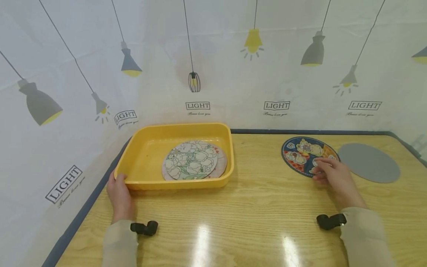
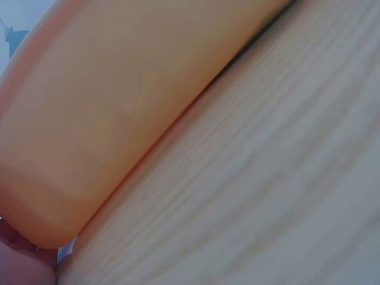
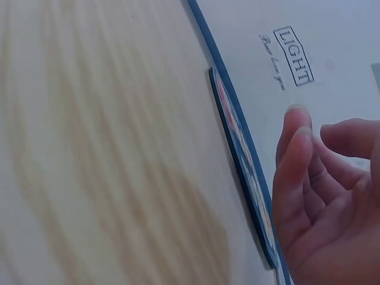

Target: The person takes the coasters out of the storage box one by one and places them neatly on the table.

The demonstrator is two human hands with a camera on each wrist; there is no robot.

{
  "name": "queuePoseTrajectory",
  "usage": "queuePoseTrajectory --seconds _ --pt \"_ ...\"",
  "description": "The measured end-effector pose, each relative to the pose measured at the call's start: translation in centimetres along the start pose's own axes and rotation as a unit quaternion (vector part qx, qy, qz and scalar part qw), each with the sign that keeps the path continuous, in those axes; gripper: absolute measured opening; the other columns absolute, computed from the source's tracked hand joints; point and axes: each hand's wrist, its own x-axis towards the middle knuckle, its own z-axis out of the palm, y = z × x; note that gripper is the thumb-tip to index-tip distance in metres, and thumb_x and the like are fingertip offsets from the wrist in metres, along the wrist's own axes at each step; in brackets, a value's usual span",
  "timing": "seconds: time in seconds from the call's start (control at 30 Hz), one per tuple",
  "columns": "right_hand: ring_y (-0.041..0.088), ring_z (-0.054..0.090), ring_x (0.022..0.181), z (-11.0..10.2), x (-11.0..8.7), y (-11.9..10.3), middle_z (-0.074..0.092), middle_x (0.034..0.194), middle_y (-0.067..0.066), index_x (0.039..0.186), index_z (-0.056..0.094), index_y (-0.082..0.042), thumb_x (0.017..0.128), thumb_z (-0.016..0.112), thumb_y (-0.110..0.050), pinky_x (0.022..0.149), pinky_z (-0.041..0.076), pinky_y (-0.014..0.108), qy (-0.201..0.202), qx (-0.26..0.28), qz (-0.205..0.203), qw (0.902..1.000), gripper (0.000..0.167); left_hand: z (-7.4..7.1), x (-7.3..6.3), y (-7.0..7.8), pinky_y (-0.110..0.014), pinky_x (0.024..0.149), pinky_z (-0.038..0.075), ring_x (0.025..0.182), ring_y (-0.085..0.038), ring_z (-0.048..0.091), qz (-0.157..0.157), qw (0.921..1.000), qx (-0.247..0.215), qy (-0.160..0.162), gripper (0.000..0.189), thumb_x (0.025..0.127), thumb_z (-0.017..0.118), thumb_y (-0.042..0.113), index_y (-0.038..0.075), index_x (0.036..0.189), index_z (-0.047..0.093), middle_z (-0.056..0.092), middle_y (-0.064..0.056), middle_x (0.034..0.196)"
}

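Note:
A yellow plastic tray (image 1: 146,155) stands at the back left of the table. My left hand (image 1: 120,196) grips its front left corner, fingers at the rim; in the left wrist view only part of that hand (image 2: 27,264) shows beside the tray's wall (image 2: 101,119). Inside the tray lie a round mat with line-drawn flowers (image 1: 191,161) and a pinkish one (image 1: 221,167) partly under it. To the right, my right hand (image 1: 338,180) hovers over a dark blue round mat with cartoon bears (image 1: 300,148). Its fingers are loosely bent and hold nothing, as the right wrist view confirms.
A plain grey round mat (image 1: 370,163) lies right of the blue one, close to its edge. Behind the wooden table (image 1: 253,207) hangs a white sheet (image 1: 227,74) printed with lamps. A dark strip (image 1: 267,131) runs along the table's back edge.

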Motion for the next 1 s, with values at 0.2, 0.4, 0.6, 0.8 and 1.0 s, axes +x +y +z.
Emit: queuePoseTrajectory --seconds 0.2,0.4,0.6,0.8,1.0 --pt "0.016 0.062 0.071 1.2 0.3 -0.8 0.060 0.084 0.005 0.131 0.034 0.004 0.093 0.038 -0.038 0.062 0.051 0.031 -0.018 -0.051 -0.015 0.9984 0.057 0.1 -0.2 0.1 -0.029 0.095 0.032 0.114 -0.016 0.041 -0.004 1.0000 0.004 0.002 0.045 0.087 0.036 0.012 0.017 0.130 0.044 0.041 0.000 0.129" --pt "0.016 0.061 0.072 2.7 0.3 -1.8 0.060 0.088 0.008 0.132 0.036 0.000 0.093 0.039 -0.037 0.063 0.050 0.031 -0.033 -0.061 -0.003 0.9976 0.054 0.1 -0.2 0.2 -0.029 0.094 0.033 0.114 -0.016 0.041 -0.002 0.9999 0.011 0.004 0.045 0.087 0.036 0.013 0.016 0.130 0.044 0.041 0.000 0.129" --pt "0.018 0.061 0.076 5.1 0.2 -2.7 0.057 0.098 0.015 0.130 0.039 -0.002 0.092 0.041 -0.038 0.067 0.050 0.034 -0.064 -0.062 -0.011 0.9960 0.052 0.0 -0.2 0.2 -0.029 0.093 0.033 0.113 -0.017 0.041 -0.001 1.0000 -0.003 -0.001 0.044 0.087 0.036 0.012 0.015 0.130 0.044 0.041 -0.001 0.129" --pt "0.022 0.061 0.078 6.9 0.0 -3.8 0.054 0.099 0.020 0.127 0.042 -0.002 0.094 0.041 -0.032 0.069 0.050 0.034 -0.081 -0.046 -0.035 0.9950 0.045 -0.1 -0.3 0.2 -0.029 0.093 0.033 0.114 -0.017 0.041 -0.006 0.9999 0.007 -0.005 0.044 0.087 0.035 0.013 0.016 0.131 0.044 0.041 0.000 0.129" --pt "0.026 0.060 0.082 8.7 -0.3 -4.4 0.054 0.100 0.021 0.125 0.043 -0.001 0.094 0.042 -0.027 0.071 0.050 0.036 -0.102 -0.025 -0.031 0.9940 0.040 0.0 -0.4 0.5 -0.029 0.093 0.034 0.113 -0.017 0.041 -0.005 1.0000 0.006 -0.003 0.045 0.087 0.036 0.012 0.015 0.131 0.043 0.040 -0.001 0.129"
